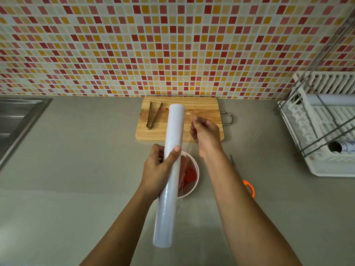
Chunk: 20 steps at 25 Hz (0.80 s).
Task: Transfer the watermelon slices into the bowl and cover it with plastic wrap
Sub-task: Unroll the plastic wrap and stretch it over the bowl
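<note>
The roll of wrap [170,175] is gripped in the left hand [157,169] above the bowl [193,186], which already holds the watermelon [189,174]. Beyond the bowl, the right hand [204,132] pinches the film's edge [189,113] over the cutting board [201,104]. The film should be drawn out taut and level, well past the bowl's rim, before it is cut.

My left hand [159,166] and right hand [206,134] are both bare, with no gloves, rings or bracelets that I can see. My forearms are bare too, uncovered all the way to the bottom edge of the view, so no sleeve shows. The thumbnail on my left hand is short and unpainted. My wrists carry no watch or band.
</note>
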Motion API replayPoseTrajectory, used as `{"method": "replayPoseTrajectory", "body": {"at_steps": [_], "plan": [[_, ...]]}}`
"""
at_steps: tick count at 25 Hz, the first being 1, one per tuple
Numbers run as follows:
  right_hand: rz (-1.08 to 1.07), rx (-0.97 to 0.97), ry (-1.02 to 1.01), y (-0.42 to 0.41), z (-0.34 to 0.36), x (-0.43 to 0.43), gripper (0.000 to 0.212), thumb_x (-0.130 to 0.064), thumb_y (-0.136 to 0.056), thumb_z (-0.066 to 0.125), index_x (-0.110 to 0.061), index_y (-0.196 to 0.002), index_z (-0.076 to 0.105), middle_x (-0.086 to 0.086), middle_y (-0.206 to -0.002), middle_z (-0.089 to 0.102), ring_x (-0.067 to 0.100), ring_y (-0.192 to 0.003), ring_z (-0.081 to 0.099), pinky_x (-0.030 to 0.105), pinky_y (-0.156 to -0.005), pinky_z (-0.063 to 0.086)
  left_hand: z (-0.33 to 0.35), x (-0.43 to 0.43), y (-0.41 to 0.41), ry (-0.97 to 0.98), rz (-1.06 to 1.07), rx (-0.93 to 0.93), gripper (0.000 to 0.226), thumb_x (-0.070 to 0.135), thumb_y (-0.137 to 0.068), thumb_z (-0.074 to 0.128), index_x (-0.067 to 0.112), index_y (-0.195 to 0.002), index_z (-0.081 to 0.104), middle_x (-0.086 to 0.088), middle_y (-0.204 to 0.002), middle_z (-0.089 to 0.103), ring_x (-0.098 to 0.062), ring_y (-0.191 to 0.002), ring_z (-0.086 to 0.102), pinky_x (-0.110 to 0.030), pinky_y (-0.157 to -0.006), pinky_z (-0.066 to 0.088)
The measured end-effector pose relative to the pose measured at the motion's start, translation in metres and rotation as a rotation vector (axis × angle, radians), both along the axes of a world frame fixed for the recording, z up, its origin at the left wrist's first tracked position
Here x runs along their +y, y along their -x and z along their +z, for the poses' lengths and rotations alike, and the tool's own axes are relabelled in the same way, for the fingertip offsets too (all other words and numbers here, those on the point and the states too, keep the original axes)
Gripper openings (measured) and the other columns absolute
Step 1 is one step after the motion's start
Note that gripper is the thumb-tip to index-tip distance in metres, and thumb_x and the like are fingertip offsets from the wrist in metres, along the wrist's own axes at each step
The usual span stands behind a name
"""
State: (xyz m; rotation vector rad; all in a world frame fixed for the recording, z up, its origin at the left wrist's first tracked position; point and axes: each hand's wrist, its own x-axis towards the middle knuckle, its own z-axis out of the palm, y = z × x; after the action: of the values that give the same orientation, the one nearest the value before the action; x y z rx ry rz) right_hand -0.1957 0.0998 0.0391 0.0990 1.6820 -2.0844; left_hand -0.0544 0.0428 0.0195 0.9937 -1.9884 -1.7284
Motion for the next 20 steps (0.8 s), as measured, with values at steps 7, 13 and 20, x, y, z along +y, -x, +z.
{"method": "replayPoseTrajectory", "body": {"at_steps": [7, 13, 20], "plan": [[0.273, -0.141, -0.229, -0.053, -0.019, 0.024, 0.055, -0.067, -0.086, 0.028, -0.026, -0.086, 0.064, 0.000, -0.082, 0.070, 0.019, -0.078, 0.067, 0.037, -0.070, 0.054, 0.004, -0.001, 0.001, 0.038, 0.012, 0.037, 0.043, 0.065, -0.072, 0.060, 0.024, -0.084, 0.051, 0.021, -0.072, 0.063, -0.005, -0.066, 0.065, -0.028, -0.059, 0.052], [0.026, 0.380, -0.478, -0.083, -0.033, 0.023, 0.027, -0.036, -0.097, 0.031, -0.021, -0.079, 0.045, -0.005, -0.060, 0.055, 0.013, -0.059, 0.055, 0.026, -0.053, 0.036, -0.002, 0.007, 0.004, 0.301, 0.020, -0.033, 0.032, 0.052, -0.088, 0.053, 0.020, -0.085, 0.053, 0.008, -0.080, 0.060, -0.005, -0.070, 0.059, -0.019, -0.058, 0.041], [0.016, 0.500, -0.586, -0.068, -0.051, 0.039, 0.025, -0.027, -0.098, 0.034, -0.018, -0.076, 0.041, -0.009, -0.056, 0.047, 0.010, -0.054, 0.046, 0.026, -0.053, 0.024, 0.000, 0.008, 0.006, 0.221, 0.024, -0.165, 0.046, 0.053, -0.095, 0.034, 0.014, -0.112, 0.051, 0.006, -0.085, 0.055, -0.018, -0.083, 0.055, -0.030, -0.069, 0.037]]}}
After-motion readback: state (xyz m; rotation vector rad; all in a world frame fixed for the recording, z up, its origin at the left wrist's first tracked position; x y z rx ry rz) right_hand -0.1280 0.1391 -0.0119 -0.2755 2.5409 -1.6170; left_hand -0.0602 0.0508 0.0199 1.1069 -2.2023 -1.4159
